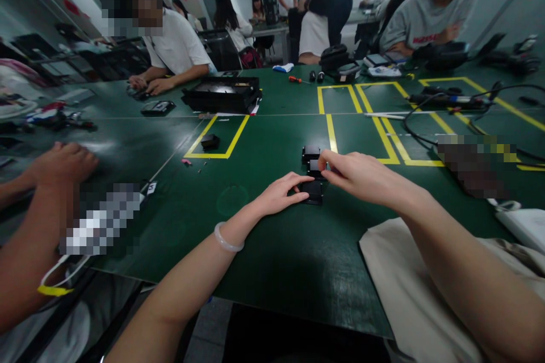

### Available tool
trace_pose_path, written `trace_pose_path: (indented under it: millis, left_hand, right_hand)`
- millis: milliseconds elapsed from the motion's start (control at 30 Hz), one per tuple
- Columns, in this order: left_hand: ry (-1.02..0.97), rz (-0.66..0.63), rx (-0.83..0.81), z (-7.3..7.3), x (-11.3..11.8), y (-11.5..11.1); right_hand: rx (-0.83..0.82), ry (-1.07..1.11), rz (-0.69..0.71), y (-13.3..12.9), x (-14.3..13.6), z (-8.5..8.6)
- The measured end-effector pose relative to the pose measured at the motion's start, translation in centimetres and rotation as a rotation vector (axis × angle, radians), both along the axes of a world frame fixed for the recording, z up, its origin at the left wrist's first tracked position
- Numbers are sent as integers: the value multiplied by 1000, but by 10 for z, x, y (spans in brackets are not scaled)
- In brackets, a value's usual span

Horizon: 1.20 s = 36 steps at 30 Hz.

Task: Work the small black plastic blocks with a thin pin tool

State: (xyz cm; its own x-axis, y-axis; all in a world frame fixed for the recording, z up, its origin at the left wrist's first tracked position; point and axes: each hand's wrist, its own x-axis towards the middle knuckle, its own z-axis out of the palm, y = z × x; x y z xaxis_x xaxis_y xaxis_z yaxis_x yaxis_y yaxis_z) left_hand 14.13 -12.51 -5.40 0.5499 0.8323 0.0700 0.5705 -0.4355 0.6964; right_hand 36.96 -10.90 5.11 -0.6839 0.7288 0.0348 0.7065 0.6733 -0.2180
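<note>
Three small black blocks, perhaps parts of a device, stand in a short row on the green table (272,255) in front of me. My left hand (281,194), with a pale bangle on its wrist, has thumb and fingers around the left side of the nearest black block (314,193). Bent fingers of my right hand (351,173) pinch at the right side of the middle black block (314,167); the fingertips partly cover it. Just beyond lies the far black block (311,151), which neither hand appears to hold.
Another small black block (209,142) lies inside a yellow-taped outline. A large black tray (223,93) stands behind it. Right of me are a beige cloth (395,272) and cables. A neighbour's arm (46,198) rests at left; people sit opposite.
</note>
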Motion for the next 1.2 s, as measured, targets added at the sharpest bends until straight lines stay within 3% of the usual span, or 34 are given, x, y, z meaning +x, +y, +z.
trace_pose_path:
  millis: [167,700,833,1033,1200]
  left_hand:
    - [-8,2,10,-1,0,1]
    - [-7,-2,11,0,0,0]
    - [-7,-3,6,1,0,0]
    - [-7,1,1,2,0,-1]
    - [-10,2,6,1,0,0]
  right_hand:
    - [41,-28,-57,1,-1,-2]
    - [-6,32,-22,3,0,-3]
    - [17,4,-78,2,-1,-2]
    - [-33,34,-23,4,2,-1]
    - [-15,-13,-90,6,3,-1]
